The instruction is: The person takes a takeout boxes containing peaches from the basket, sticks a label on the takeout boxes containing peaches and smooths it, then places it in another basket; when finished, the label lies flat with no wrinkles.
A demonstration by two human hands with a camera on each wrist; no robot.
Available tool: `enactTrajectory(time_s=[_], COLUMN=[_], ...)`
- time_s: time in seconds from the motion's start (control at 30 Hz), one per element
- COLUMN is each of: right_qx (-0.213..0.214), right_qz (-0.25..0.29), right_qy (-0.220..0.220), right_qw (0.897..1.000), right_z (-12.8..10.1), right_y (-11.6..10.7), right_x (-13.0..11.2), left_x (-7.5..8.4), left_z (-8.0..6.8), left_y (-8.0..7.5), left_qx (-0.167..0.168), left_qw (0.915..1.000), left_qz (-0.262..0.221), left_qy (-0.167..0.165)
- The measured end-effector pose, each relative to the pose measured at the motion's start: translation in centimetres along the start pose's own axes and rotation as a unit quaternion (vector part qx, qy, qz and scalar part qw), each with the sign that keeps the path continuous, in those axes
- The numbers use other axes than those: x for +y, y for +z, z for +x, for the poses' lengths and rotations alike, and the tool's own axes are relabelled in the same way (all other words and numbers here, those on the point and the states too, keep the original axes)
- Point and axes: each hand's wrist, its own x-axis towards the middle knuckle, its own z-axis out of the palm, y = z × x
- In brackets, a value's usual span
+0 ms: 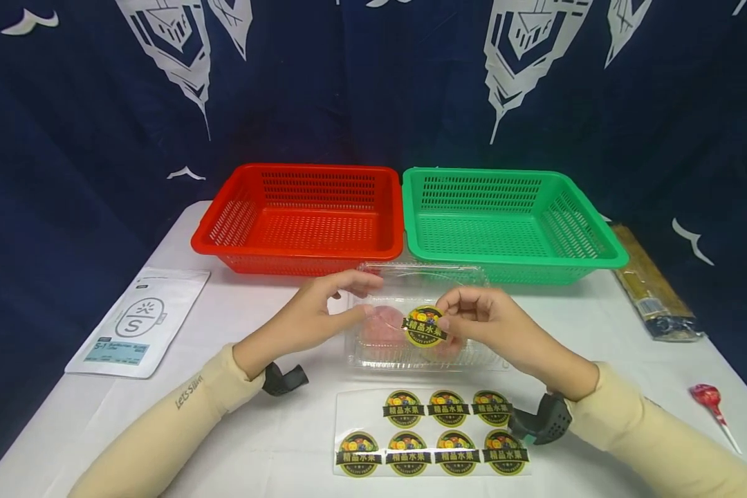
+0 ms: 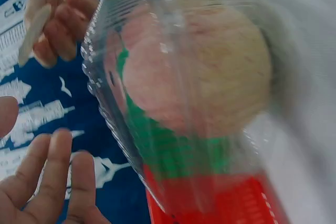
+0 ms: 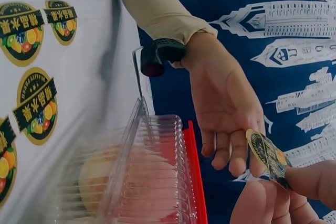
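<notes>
**Two hands over one clear box**

Head view: the right hand [image 1: 504, 325] pinches a round yellow-and-black fruit sticker [image 1: 425, 326] just above the clear plastic clamshell box [image 1: 411, 346], whose long side runs left to right; the left hand [image 1: 314, 318] rests straight-fingered on its left end.

Left wrist: blurred box lid, pinkish fruit inside.

Right wrist: sticker held edge-on between fingertip and thumb, nearer the right hand.
</notes>
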Motion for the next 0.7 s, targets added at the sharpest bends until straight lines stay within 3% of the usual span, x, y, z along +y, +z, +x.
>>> enactTrajectory(time_s=[0.17,0.33,0.57,0.7], right_qx=[-0.006,-0.009,-0.001,-0.003], right_qz=[-0.001,-0.003,-0.004,0.003], right_qy=[0.011,0.006,0.005,0.024], right_qw=[1.000,1.000,1.000,1.000], right_z=[0.6,1.1,1.6,2.1], right_y=[-0.3,-0.5,-0.8,-1.3], right_x=[-0.5,-0.7,-0.6,-0.5], left_x=[1.2,1.9,2.2,2.0], left_z=[1.0,1.8,2.8,3.5], left_y=[0.6,1.0,1.4,1.5], left_qx=[-0.043,-0.078,-0.071,-0.064], left_qw=[0.9990,0.9962,0.9957,0.9927], left_qz=[-0.008,-0.039,-0.043,-0.074], left_qy=[0.009,-0.002,-0.041,-0.071])
